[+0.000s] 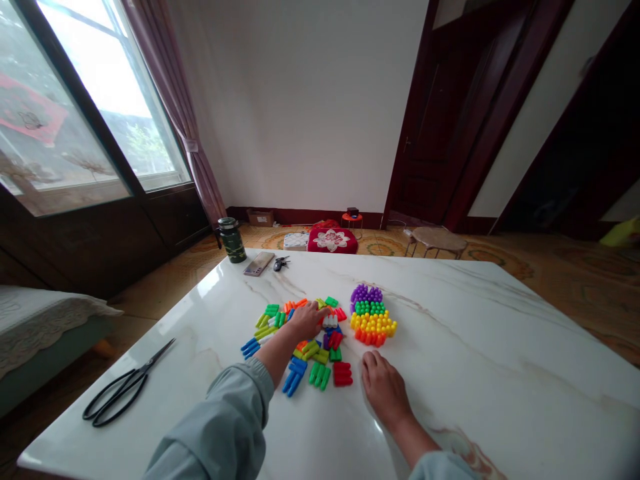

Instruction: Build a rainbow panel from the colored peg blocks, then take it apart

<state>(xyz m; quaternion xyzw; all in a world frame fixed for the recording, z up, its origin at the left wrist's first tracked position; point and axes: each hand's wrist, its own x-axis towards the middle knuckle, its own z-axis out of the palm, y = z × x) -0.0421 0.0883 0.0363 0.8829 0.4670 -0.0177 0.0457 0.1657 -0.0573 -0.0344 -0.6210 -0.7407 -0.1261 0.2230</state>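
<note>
My left hand (pixel 306 321) reaches into a loose pile of coloured plastic building blocks, its fingers stretched over the pieces and not visibly closed on any. By its fingertips lies a white block (pixel 330 322). Nearer to me in the pile are a blue block (pixel 295 377), a green block (pixel 319 376) and a red block (pixel 343 374). Loosely curled, my right hand (pixel 385 387) rests on the table with nothing visible in it. Just beyond it stands an assembled group of blocks in rows: purple (pixel 367 293), green (pixel 370 308), yellow (pixel 373 324) and orange (pixel 371 337).
Black-handled scissors (pixel 120 393) lie on the left of the white marble-patterned table (pixel 500 360). At the far left corner stand a camouflage flask (pixel 232 240), a phone (pixel 259 263) and keys (pixel 281 263). A red stool (pixel 333 240) and a round stool (pixel 438 239) are beyond the table.
</note>
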